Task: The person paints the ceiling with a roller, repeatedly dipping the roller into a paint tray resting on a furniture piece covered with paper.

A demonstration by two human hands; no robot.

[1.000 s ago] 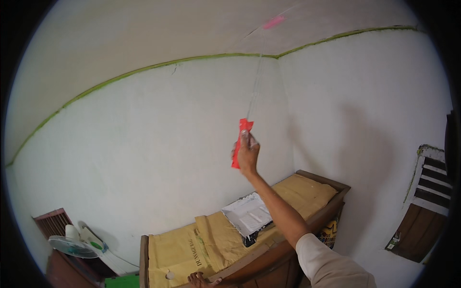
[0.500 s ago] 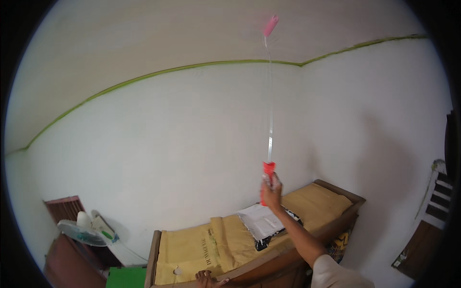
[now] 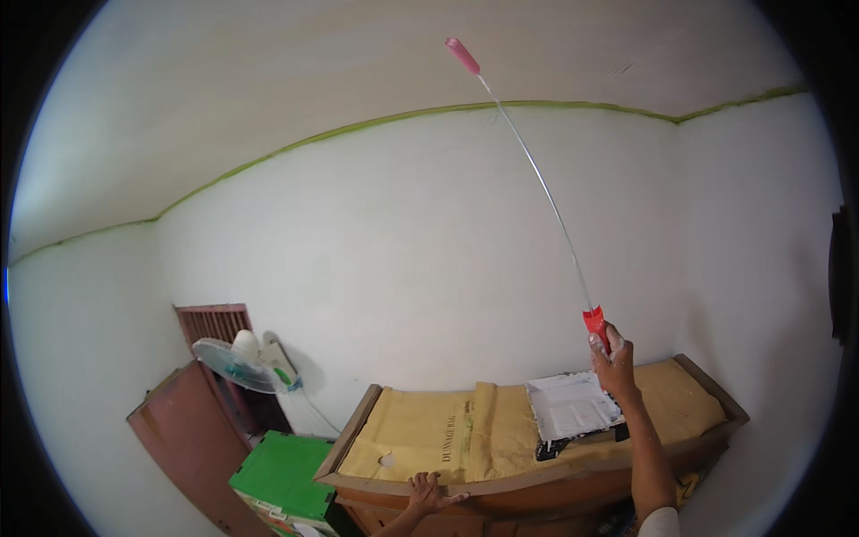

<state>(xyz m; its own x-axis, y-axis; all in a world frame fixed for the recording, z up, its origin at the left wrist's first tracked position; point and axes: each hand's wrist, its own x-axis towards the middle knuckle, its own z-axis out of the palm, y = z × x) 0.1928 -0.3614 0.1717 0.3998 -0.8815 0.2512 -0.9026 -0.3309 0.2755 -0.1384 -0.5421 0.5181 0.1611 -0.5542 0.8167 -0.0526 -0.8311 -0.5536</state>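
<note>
My right hand (image 3: 614, 362) is closed around the red handle of a small paint roller (image 3: 546, 190). Its long thin metal rod leans up and to the left, and the pink roller sleeve is up at the pale ceiling; whether it touches cannot be made out. White smears show on the fingers of that hand. My left hand (image 3: 433, 492) rests on the front edge of a wooden cabinet (image 3: 555, 490), its thumb stretched aside and its fingers over the rim. A white paint tray (image 3: 573, 410) lies on the brown paper sheeting that covers the cabinet top, below my right hand.
A green crate (image 3: 284, 473) stands left of the cabinet. Behind it a fan (image 3: 237, 362) is fixed by the wall, beside a reddish door (image 3: 192, 434). A green trim line (image 3: 376, 123) runs between white walls and ceiling. Something dark (image 3: 839, 277) hangs at the right edge.
The roller sleeve has swung left along the ceiling, the rod now tilted instead of near upright. The view has turned left, showing more of the door and crate. My left hand stays on the cabinet edge.
</note>
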